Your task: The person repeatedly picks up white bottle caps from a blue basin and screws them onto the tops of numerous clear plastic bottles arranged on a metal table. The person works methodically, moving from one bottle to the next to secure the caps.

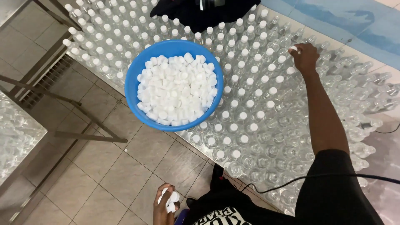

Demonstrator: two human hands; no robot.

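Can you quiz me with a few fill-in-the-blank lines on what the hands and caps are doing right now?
The right hand sets a white cap on a clear ____.
The left hand holds several white ____.
The loose caps sit heaped in a round ____ bowl.
The bowl rests on top of the ____ bottles.

Missing words: bottle; caps; blue; capped

No packages, labels, signs — or screens.

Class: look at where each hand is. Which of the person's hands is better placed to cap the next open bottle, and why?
Probably the right hand: it reaches over the clear bottles, pinching a white cap at the edge of the uncapped ones. The left hand hangs low over the floor, holding spare caps.
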